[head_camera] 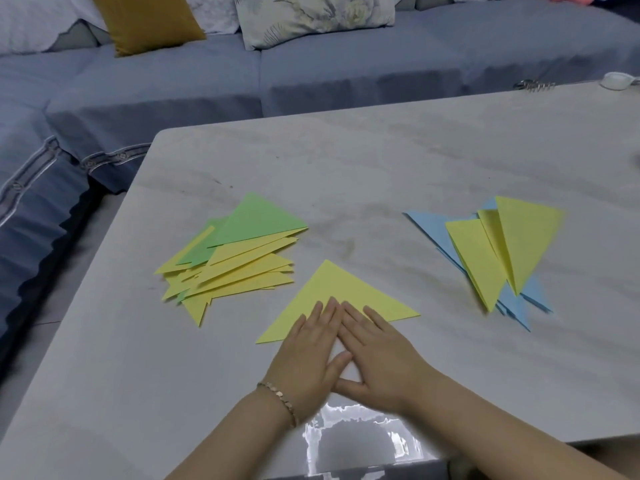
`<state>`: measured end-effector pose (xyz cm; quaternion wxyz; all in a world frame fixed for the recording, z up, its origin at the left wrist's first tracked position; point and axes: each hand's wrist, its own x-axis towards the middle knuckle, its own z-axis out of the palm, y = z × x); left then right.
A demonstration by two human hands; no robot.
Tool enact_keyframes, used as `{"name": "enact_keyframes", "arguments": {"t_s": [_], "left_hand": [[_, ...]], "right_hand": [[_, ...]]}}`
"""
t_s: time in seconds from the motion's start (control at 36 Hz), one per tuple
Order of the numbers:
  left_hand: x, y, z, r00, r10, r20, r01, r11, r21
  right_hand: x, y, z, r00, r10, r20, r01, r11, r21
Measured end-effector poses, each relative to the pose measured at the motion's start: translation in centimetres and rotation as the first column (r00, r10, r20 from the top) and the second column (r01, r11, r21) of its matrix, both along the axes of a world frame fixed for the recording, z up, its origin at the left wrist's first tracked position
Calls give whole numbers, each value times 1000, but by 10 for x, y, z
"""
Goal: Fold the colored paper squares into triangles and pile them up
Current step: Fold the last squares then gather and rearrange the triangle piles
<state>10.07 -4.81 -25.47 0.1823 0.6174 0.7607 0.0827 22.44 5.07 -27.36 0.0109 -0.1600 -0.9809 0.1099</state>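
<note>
both hands lie flat on a yellow folded paper triangle (pixel 341 292) that rests on the pale marble-look surface (pixel 381 161), near the front edge and between two piles. the left hand (pixel 308 358) comes in from the lower left, palm down, with the fingers straight and close together, pointing away from the person and a little to the right. a thin gold chain bracelet (pixel 278 400) sits on its wrist. the right hand (pixel 377 355) comes from the lower right, also palm down, with fingers straight and slightly spread, pointing away and a little to the left. the fingertips of the two hands meet near the middle of the long lower edge of the triangle, and the two thumbs point toward each other, so a small gap of surface shows between the palms. neither hand pinches anything; both only press on the paper with open fingers. both forearms are bare and stretch out over the front edge of the surface.

to the left of the triangle lies a loose pile of yellow and green folded triangles (pixel 235 258), with a green one on top. to the right, well apart, lies a second pile of blue and yellow folded triangles (pixel 498 251), with the yellow ones on top of the blue. behind the surface stands a blue-grey sofa (pixel 311 74) with a mustard-yellow cushion (pixel 149 22).
</note>
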Motion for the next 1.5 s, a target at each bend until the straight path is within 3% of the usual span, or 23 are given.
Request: {"name": "enact_keyframes", "arguments": {"t_s": [0.11, 0.19, 0.42, 0.75, 0.86, 0.97, 1.08, 1.19, 1.31, 1.39, 1.44, 1.5], "left_hand": [[-5, -7, -2, 996, -12, -85, 6, 998, -61], [-9, -13, -6, 974, -16, -227, -2, 997, -78], [-23, -48, -8, 939, 84, -333, -122, 988, -96], [-34, -82, -1, 912, 283, -297, -309, 950, -46], [-30, -72, 11, 824, 546, -150, -539, 837, 89], [-28, -47, 26, 753, 648, -118, -625, 759, 182], [-22, -9, 35, 734, 677, -44, -675, 735, 58], [-25, 10, 30, 747, 651, -134, -664, 740, -111], [-31, 16, 30, 713, 701, 16, -690, 706, -158], [-30, 14, 30, 737, 666, 118, -669, 743, -12], [-27, 10, 34, 734, 623, 269, -667, 737, 112], [-31, 8, 42, 734, 597, 325, -671, 713, 206]], "right_hand": [[14, 11, 3, 998, -48, 40, 46, 997, 62], [31, 26, 6, 991, -106, 82, 96, 989, 116], [66, 45, 3, 976, -204, 81, 189, 968, 166], [65, 44, -2, 976, -209, 64, 195, 966, 170], [64, 44, -1, 974, -216, 62, 203, 964, 172], [64, 43, -1, 974, -215, 69, 202, 966, 159], [64, 43, 0, 973, -215, 81, 202, 968, 149], [63, 43, 3, 973, -218, 78, 205, 968, 142], [63, 42, 4, 973, -220, 76, 208, 969, 133], [62, 41, 6, 970, -229, 82, 219, 969, 111], [61, 40, 8, 968, -235, 91, 225, 969, 103], [60, 40, 11, 965, -237, 113, 231, 971, 66]]}}
